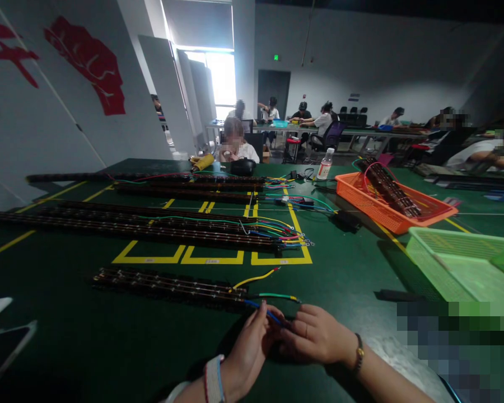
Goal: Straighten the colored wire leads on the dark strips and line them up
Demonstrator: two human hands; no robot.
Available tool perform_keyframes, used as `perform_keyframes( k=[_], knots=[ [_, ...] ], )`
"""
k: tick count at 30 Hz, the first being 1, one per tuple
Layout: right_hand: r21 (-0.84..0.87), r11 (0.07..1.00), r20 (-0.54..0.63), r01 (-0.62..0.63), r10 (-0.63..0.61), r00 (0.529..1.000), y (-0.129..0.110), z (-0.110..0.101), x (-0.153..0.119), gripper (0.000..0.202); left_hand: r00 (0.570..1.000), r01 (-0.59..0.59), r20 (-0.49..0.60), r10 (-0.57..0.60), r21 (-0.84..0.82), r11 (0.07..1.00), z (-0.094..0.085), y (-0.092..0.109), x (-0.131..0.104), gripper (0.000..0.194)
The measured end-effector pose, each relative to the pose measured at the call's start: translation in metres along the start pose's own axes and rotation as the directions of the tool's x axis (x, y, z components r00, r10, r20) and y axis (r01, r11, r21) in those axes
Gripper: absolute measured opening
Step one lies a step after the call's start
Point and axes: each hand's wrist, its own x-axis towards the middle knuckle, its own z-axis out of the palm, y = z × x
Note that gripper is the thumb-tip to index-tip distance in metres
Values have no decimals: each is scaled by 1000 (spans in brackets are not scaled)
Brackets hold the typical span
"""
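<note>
A blue wire (274,318) runs from the right end of a short dark bundle of strips (168,286) on the green table. My left hand (254,341) is closed around this wire, thumb on top. At the wire's end, my right hand (313,334) pinches with its fingertips; the tip itself is hidden by the fingers. From the same bundle come a yellow wire (256,277) with a red end and a green wire (275,296) with a yellow end. Both lie loose on the table, just beyond my hands.
Longer dark strip bundles (151,226) with coloured wires lie further back across yellow tape outlines (212,261). To the right are an orange basket (397,226) holding another bundle, and a green basket (428,268). A bottle (326,164) stands behind. Other people sit at far tables.
</note>
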Motion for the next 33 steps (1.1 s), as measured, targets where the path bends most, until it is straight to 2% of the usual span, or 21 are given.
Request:
perform_keyframes(
  k=[2, 6, 9, 12, 15, 19, 23, 25, 27, 29, 30, 31, 33],
  knots=[
    [-6, 1000, 11, -27, 27, 1000, 2, 0, -1, 11, 1000, -14, 2, 14, -20, 1000, 2, 1, 0, 33],
    [77, 980, 11, -183, 183, 983, 10, 3, -9, 18, 997, -48, 61, 47, 1, 999, 5, 3, 1, 34],
    [143, 924, 35, -355, 354, 935, 15, 8, -13, 23, 993, -7, 118, -2, 78, 997, 6, 4, 0, 38],
    [166, 875, 146, -455, 434, 889, 17, 13, -13, 26, 989, 43, 135, -61, 136, 990, 6, 4, -2, 36],
    [113, 885, 220, -451, 420, 880, 18, 12, -9, 25, 989, 44, 133, -65, 155, 987, 6, 4, -3, 29],
    [21, 920, 240, -392, 376, 895, 16, 11, -4, 21, 987, 39, 150, -59, 137, 990, 6, 4, -2, 23],
    [90, 901, 241, -424, 393, 887, 16, 12, -5, 20, 985, 39, 162, -56, 110, 993, 4, 3, 0, 21],
    [225, 833, 208, -506, 466, 860, 20, 11, -6, 20, 985, 41, 163, -58, 105, 994, 2, 1, 1, 21],
    [365, 714, 168, -598, 581, 796, 27, 7, -4, 23, 984, 44, 166, -61, 107, 993, 1, 0, 1, 21],
    [437, 621, 149, -650, 663, 734, 37, 2, 3, 25, 983, 44, 170, -63, 110, 993, 1, 0, 0, 22],
    [444, 609, 150, -657, 673, 724, 42, 1, 7, 24, 983, 45, 171, -65, 116, 992, 1, 0, 0, 23],
    [438, 617, 157, -654, 663, 732, 47, 1, 13, 23, 983, 44, 171, -65, 123, 991, 1, 0, -1, 24],
    [414, 672, 190, -614, 597, 780, 55, 4, 24, 23, 983, 45, 169, -69, 142, 989, 2, 1, -2, 25]
  ],
)
